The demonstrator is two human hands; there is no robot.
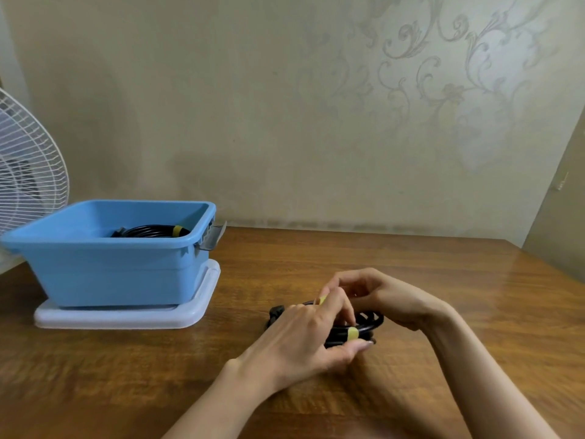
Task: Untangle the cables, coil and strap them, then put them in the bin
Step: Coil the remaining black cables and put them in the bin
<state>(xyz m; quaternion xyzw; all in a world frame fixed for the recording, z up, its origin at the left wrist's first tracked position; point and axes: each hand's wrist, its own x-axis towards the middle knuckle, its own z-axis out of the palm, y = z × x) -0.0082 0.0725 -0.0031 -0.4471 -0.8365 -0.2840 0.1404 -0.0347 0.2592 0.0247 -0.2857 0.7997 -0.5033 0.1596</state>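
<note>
At the table's point(443, 280) middle the left hand point(304, 337) grips the coil point(370, 321) beside its strap point(353, 333); the right hand point(389, 296) curls over it, grasp unclear. The bin point(110, 267) stands at the left edge.

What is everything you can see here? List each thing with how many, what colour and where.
bin: one, blue, left side of the table, standing on the lid
lid: one, white, flat under the bin
clip handle: one, grey, on the bin's right end
cable in the bin: one coil, black, bound with a yellow strap
cable on the table: one coil, black, between the hands
straps on that coil: two showing, yellow, near and far side
fan: one, white, left edge
table: one, brown wood
left hand: grips the coil's near side
right hand: fingers curled over the far side; what they pinch is hidden
</note>
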